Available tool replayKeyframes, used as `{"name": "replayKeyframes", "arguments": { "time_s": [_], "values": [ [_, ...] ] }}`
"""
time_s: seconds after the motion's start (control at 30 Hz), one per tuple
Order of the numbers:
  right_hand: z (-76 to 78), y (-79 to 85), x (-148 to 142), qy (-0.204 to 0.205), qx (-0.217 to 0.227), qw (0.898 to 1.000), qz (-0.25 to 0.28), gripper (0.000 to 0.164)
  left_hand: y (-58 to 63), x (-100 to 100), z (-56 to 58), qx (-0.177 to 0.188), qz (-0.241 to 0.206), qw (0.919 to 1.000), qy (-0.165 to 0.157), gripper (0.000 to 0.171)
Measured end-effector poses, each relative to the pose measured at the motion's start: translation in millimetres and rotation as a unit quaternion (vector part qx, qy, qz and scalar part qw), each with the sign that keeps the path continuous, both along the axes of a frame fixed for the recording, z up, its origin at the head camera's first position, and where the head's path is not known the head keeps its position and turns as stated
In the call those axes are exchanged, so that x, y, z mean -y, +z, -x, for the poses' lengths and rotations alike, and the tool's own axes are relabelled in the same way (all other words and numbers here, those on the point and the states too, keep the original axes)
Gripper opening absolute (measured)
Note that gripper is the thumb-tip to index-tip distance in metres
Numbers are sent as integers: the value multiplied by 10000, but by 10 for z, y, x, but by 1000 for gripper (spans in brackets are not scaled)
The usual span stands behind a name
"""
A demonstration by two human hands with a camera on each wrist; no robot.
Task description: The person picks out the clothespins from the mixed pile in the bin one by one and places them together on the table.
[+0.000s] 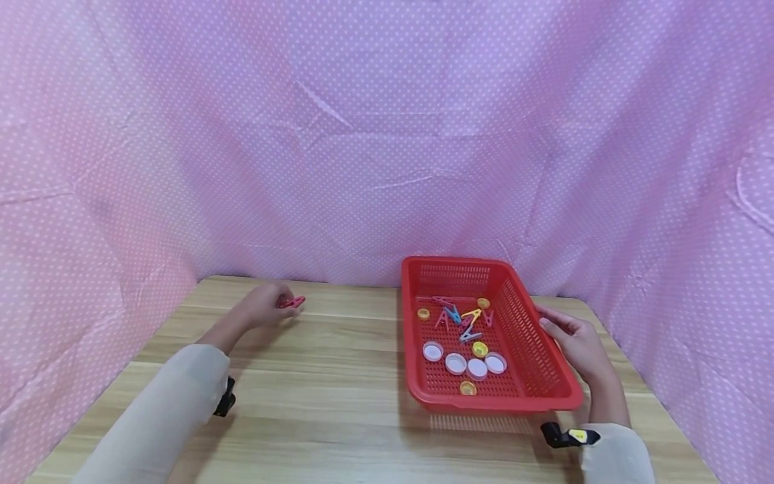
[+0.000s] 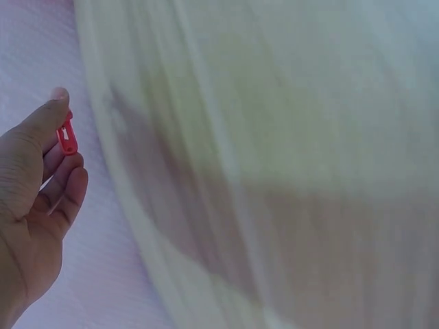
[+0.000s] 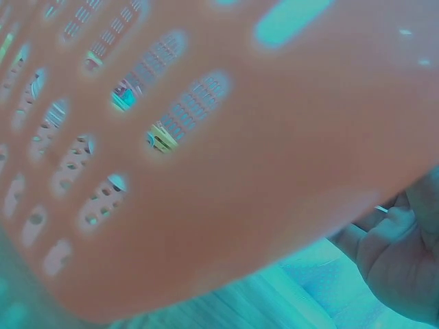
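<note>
My left hand (image 1: 269, 306) pinches a red clothes peg (image 1: 293, 302) between thumb and fingers, near the back left of the table. The left wrist view shows the same peg (image 2: 66, 137) at the fingertips of that hand (image 2: 41, 185). At the right, my right hand (image 1: 577, 343) grips the long right side of a red plastic basket (image 1: 547, 363). In the right wrist view the basket wall (image 3: 226, 205) hides part of the fingers of that hand (image 3: 401, 250). Inside the basket lie several pegs, including a blue peg (image 1: 452, 314) and a grey peg (image 1: 469, 335).
Several white round lids (image 1: 456, 364) and several yellow caps (image 1: 480, 349) share the basket floor with the pegs. The wooden table (image 1: 326, 376) runs back to a pink dotted cloth (image 1: 375, 168), which also hangs at both sides.
</note>
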State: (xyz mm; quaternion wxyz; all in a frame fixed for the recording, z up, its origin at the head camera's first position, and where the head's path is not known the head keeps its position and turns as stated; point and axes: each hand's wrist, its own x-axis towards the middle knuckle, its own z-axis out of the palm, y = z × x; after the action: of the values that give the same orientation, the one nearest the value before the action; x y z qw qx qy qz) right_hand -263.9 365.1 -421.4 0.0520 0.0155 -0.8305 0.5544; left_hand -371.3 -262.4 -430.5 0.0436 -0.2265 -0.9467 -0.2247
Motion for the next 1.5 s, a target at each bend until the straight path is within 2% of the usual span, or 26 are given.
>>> {"name": "replayKeyframes", "arguments": {
  "time_s": [0.13, 0.3, 0.6, 0.87, 1.13, 1.37, 1.5],
  "values": [
    [2, -6, 0, 22, 59, 10000, 50, 63, -81, 168, -42, 209, -37, 9994, 262, 24],
    [-1, 8, 7, 43, 84, 9999, 80, 63, -150, 362, -101, 264, -195, 9979, 559, 27],
    [-11, 18, 13, 44, 49, 9999, 78, 63, -218, 628, -162, 131, -5, 9973, 724, 27],
    [-9, 11, 5, 43, 34, 10000, 50, 62, -248, 722, -227, -121, 30, 9948, 1016, 33],
    [-4, 3, -3, 39, 47, 10000, 58, 62, -275, 751, -244, 39, 39, 9906, 1369, 46],
    [-9, 5, 0, 49, -3, 10000, 75, 62, -276, 756, -253, 190, 31, 9889, 1476, 47],
    [-10, -8, -2, 89, -73, 9999, 91, 62, -263, 776, -257, 175, -20, 9901, 1391, 52]
  ]
}}
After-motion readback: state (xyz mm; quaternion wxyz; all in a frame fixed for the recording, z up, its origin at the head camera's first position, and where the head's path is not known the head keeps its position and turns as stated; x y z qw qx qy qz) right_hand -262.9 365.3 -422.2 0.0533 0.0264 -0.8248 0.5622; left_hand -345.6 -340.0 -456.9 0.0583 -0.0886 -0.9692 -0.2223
